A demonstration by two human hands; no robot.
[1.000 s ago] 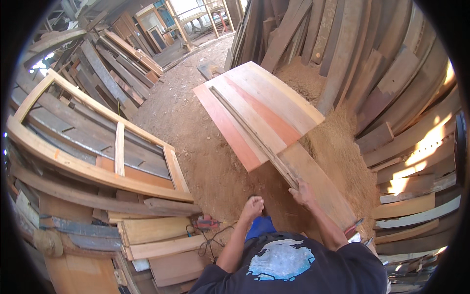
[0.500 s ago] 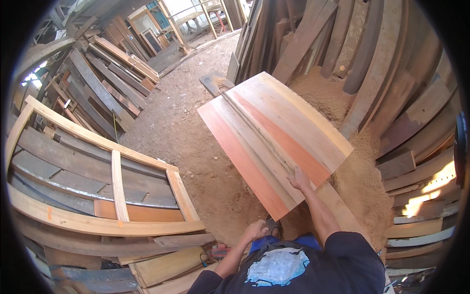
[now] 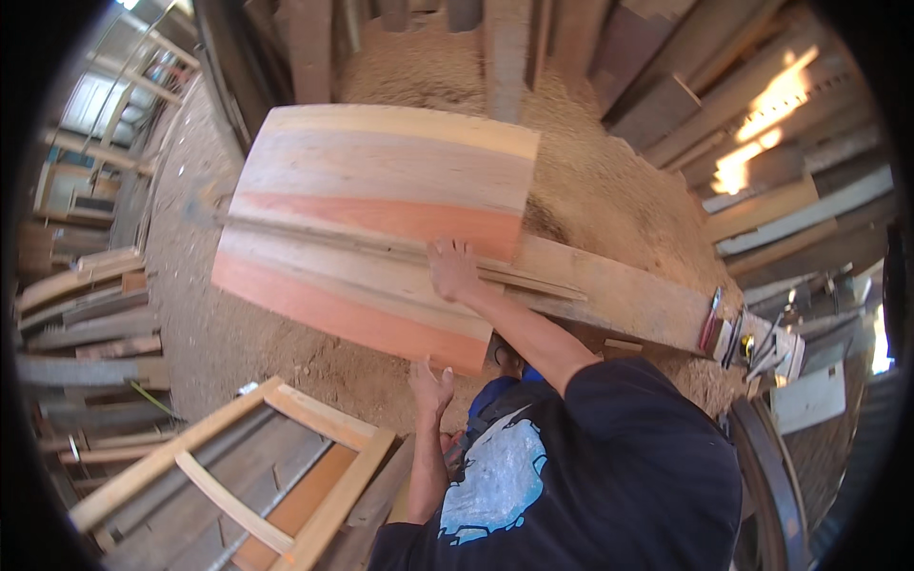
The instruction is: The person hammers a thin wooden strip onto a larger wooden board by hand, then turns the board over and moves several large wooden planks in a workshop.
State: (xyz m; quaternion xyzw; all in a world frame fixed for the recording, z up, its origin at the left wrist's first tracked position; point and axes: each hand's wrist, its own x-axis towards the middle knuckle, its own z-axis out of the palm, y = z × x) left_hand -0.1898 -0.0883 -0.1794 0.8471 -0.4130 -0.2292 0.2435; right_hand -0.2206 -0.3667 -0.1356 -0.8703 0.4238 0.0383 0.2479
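A broad wooden panel point(image 3: 381, 157) with pale and reddish bands lies across a long plank point(image 3: 609, 285). Thin wooden strips point(image 3: 533, 279) run lengthwise over its middle and stick out past its right end. My right hand point(image 3: 453, 270) is on these strips near that end, its fingers curled over them. At the panel's near edge is my left hand point(image 3: 431, 388), thumb and fingers apart; its fingertips reach the edge, and whether they press on it I cannot tell.
A pale wooden frame point(image 3: 328, 419) lies at lower left over stacked boards. Hand tools, one red-handled point(image 3: 710, 319), sit at the plank's right end. Sawdust point(image 3: 609, 209) heaps behind the plank. Boards point(image 3: 505, 57) lean along the far side, with more stacked right and left.
The view has swung to the right, so the panel now lies more level across it. My left hand has come from near my body to the panel's near edge. My right hand stays on the strips.
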